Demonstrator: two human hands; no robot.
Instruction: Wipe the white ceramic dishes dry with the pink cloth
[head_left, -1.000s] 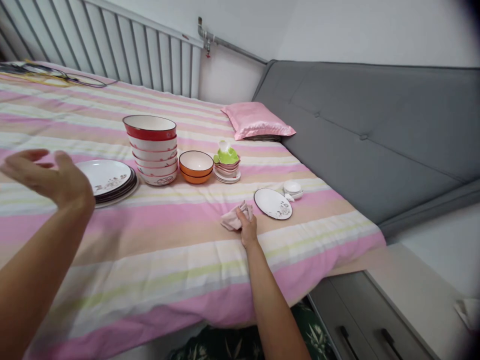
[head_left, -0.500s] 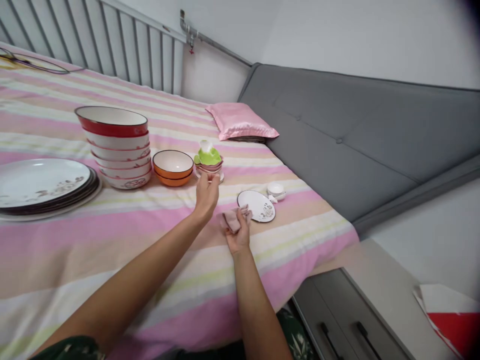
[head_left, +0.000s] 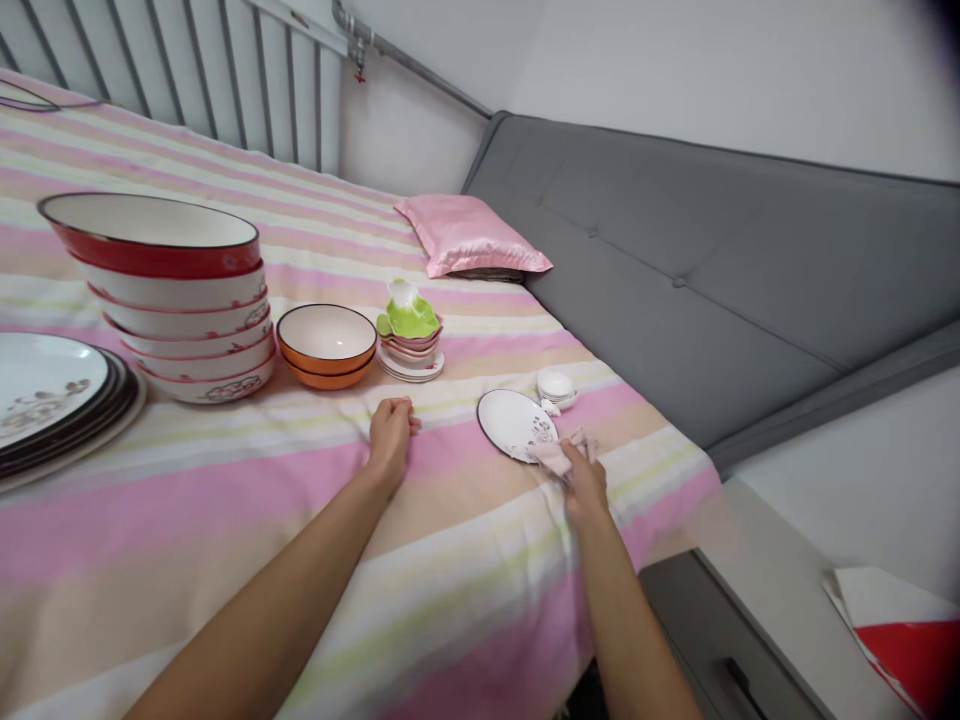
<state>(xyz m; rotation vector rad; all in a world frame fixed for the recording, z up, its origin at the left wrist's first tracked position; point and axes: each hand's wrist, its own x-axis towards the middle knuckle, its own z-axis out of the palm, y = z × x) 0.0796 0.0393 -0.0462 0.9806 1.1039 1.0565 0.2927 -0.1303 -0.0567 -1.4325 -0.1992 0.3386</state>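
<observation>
My right hand (head_left: pixel 587 480) grips a crumpled pale pink cloth (head_left: pixel 559 460), which overlaps the near edge of a small oval plate (head_left: pixel 510 418) with a floral print. My left hand (head_left: pixel 391 440) is over the striped bedspread with its fingers curled and nothing visible in them. Just beyond it is a stack of small saucers (head_left: pixel 411 368) bearing leaf-shaped dishes, the top one a green and white dish (head_left: pixel 411 315). Behind the oval plate stand a few small white dishes (head_left: pixel 555 387).
Two orange bowls (head_left: pixel 328 372) are nested left of the saucers. Farther left rise a tall stack of red and white bowls (head_left: pixel 187 325) and a pile of large plates (head_left: pixel 52 390). A pink pillow (head_left: pixel 472 235) lies near the grey headboard (head_left: pixel 675 230); a bedside cabinet (head_left: pixel 697 610) is at lower right.
My right hand has moved right with the cloth, to the oval plate's edge. My left hand has drawn back from the saucer stack towards me. The view has shifted somewhat.
</observation>
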